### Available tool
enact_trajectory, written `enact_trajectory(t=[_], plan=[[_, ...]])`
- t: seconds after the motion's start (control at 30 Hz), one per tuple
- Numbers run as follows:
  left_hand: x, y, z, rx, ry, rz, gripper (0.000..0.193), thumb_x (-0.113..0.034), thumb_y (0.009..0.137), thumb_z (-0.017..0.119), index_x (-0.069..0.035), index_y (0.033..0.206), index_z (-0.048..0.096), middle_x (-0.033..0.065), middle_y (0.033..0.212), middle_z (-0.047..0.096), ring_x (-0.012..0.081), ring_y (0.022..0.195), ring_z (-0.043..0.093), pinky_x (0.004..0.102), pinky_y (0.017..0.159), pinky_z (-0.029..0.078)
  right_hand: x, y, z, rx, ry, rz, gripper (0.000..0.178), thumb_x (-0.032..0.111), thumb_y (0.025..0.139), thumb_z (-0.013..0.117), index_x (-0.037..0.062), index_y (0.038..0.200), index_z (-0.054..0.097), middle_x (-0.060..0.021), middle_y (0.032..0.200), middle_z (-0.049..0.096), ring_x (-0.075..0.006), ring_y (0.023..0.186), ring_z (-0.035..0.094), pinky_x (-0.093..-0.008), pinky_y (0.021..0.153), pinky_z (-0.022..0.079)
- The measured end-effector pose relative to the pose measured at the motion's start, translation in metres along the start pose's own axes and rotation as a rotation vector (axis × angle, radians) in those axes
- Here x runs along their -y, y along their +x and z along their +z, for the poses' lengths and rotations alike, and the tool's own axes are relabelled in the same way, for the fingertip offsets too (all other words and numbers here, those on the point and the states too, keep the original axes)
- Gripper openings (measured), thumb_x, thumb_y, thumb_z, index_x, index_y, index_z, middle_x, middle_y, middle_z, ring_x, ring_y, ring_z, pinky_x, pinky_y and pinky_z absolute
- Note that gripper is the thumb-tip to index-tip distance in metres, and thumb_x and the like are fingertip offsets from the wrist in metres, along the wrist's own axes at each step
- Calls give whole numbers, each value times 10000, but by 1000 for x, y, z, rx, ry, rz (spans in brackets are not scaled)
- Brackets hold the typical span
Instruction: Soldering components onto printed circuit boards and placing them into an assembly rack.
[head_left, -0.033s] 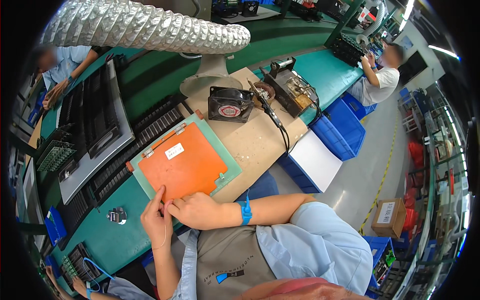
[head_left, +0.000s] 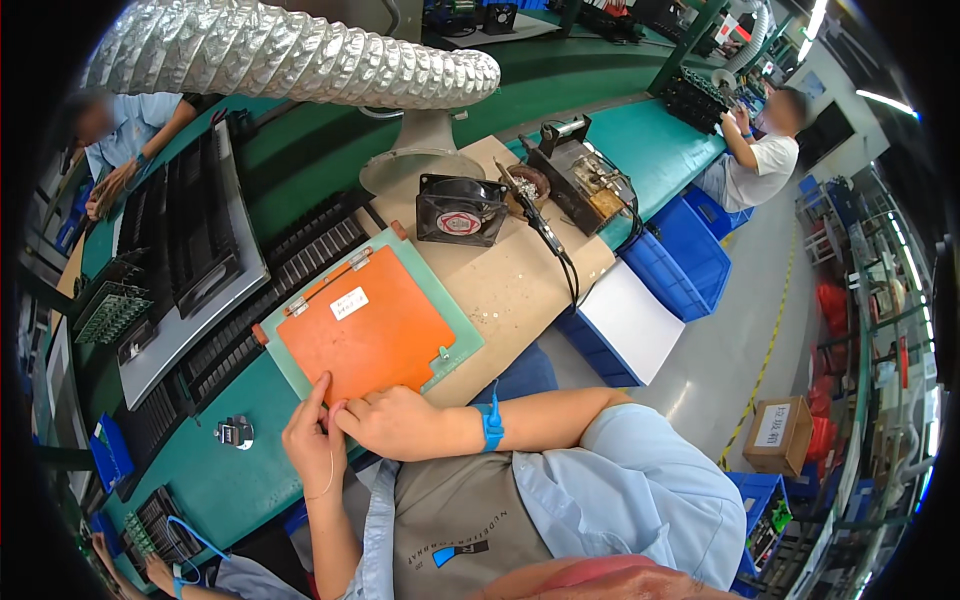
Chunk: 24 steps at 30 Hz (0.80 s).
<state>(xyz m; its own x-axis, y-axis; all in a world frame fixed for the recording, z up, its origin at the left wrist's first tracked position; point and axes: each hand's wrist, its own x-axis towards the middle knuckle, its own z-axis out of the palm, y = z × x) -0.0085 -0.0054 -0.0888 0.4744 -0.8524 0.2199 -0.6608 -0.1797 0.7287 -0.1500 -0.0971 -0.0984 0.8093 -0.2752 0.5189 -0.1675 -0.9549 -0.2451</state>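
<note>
"How was the workshop laid out around those hands?"

"A green bench (head_left: pixel 255 490) ran across it. At far left a co-worker (head_left: pixel 140 125) in pale blue leaned in beyond a black rack (head_left: pixel 190 220). Nearer, a small silver-and-black part (head_left: pixel 234 431) lay on the bench, left of the left hand (head_left: pixel 315 435)."

"What was that hand doing?"

"Its index finger was stretched out, the tip at the near left corner of the orange panel (head_left: pixel 370 330). Its thumb met the curled fingers of the right hand (head_left: pixel 390 422). I couldn't tell whether either pinched anything; the fingers hid it."

"And where did the panel lie from them?"

"Ahead and slightly right, flat on a green frame (head_left: pixel 455 328). It looked almost square, so no long axis stood out. The hinges (head_left: pixel 357 260) sat along the far side, opposite the hands."

"Which hand was nearer?"

"Neither by much: the left at the corner, the right over the near edge just beside it."

"Further right?"

"A black fan (head_left: pixel 462 205), a soldering iron (head_left: pixel 540 228), then a blue bin (head_left: pixel 675 268)."
</note>
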Motion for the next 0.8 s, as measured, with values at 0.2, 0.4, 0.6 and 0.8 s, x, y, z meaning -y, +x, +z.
enact_trajectory(t=[0.2,0.4,0.6,0.8], plan=[[-2,-1,1,-19,-2,9,452,-23,846,752,-94,1292,746,-1,679,474,131,591,394,253,563,372,3,-1,5,12,-29,24,226,128,874,617,-11,1050,587,-116,805,648,-236,586,635,-352,469,480],[4,2,6,-12,-44,-22,444,-10,850,725,-88,1286,748,-4,674,475,123,588,389,252,555,366,5,2,0,55,3,81,206,117,874,609,-7,1032,562,-139,776,663,-259,566,642,-369,464,479],[15,1,3,15,-123,-66,416,-8,871,687,-53,1282,741,-2,675,515,108,585,396,249,554,371,10,2,-7,105,64,144,179,140,896,607,16,1016,562,-172,803,707,-308,596,684,-414,491,494],[9,-2,8,-18,-158,-46,357,-64,930,655,-13,1276,730,10,688,575,99,582,415,243,554,387,15,-2,-4,41,165,230,221,108,886,615,-22,1042,528,-203,799,693,-371,614,691,-447,495,502]])
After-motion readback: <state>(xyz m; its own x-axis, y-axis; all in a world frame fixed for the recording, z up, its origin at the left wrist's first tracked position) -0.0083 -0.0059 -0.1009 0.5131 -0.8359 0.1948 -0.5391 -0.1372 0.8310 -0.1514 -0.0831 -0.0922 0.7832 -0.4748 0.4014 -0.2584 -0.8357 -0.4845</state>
